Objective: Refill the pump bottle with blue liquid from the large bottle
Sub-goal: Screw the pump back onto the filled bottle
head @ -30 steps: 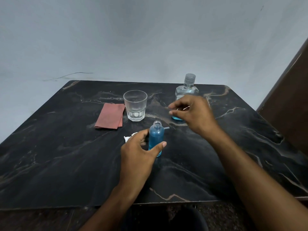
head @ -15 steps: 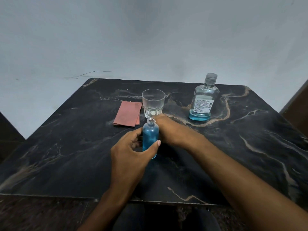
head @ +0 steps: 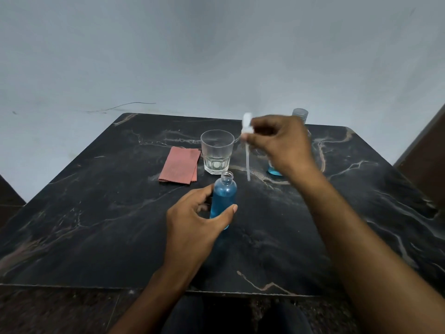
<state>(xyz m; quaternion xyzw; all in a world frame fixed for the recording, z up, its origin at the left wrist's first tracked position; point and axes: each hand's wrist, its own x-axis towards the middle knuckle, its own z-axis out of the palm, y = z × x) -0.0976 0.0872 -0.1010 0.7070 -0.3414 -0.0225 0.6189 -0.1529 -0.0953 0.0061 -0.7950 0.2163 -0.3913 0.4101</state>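
The small pump bottle (head: 224,196) stands upright on the dark marble table (head: 96,213), nearly full of blue liquid, its neck uncapped. My left hand (head: 195,222) grips its lower body. My right hand (head: 279,143) is raised above and to the right of the bottle, pinching the white pump head (head: 247,127), whose thin dip tube hangs straight down in the air. The large bottle (head: 299,115) stands behind my right hand, capped; only its cap and its blue base show.
An empty faceted glass tumbler (head: 217,151) stands just behind the pump bottle. A folded reddish cloth (head: 180,168) lies to its left. A grey wall rises behind the table. A dark wooden panel (head: 426,160) stands at the right.
My right hand went down to the table behind the small bottle, then rose with the white pump head in it. My left hand stayed on the bottle.
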